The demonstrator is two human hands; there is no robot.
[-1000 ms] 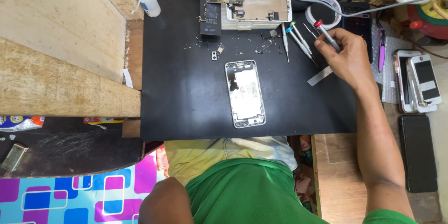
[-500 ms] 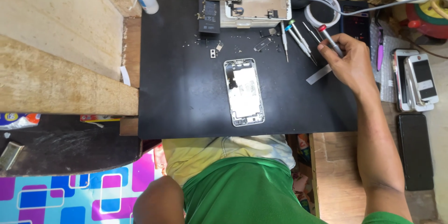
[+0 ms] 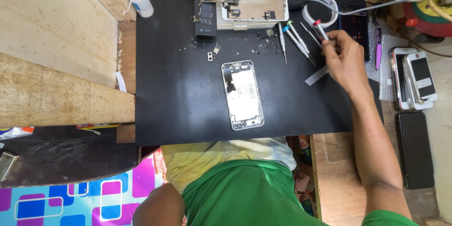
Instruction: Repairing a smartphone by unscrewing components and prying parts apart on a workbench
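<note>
Right now the person in the green shirt is sitting close against the near edge of the black work mat (image 3: 179, 103), and everything is arranged around the opened phone shell (image 3: 243, 95) lying face-up in the mat's middle, presumably so it is sitting straight under their eyes. Nearer than the shell, only a forearm of the left arm is showing at the bottom of the view; the left hand is hidden, so I cannot tell whether it is holding anything. To the right of the shell and a little beyond it, the right hand (image 3: 346, 59) is hovering over the mat with its fingers clamped together on a red-capped screwdriver (image 3: 321, 29), held like a pen, tip hidden behind the fingers. Just beside that hand, toward the shell, the other precision screwdrivers (image 3: 294, 40) are lying fanned out, likely to keep them within easy reach. Beyond the shell, small screws and brackets (image 3: 214, 52) are lying scattered, and farther still the removed screen assembly (image 3: 254, 4) and dark battery (image 3: 205, 16) are resting at the mat's far edge, out of the way. Well right of the shell, off the mat, spare phones (image 3: 416, 82) are lying.
</note>
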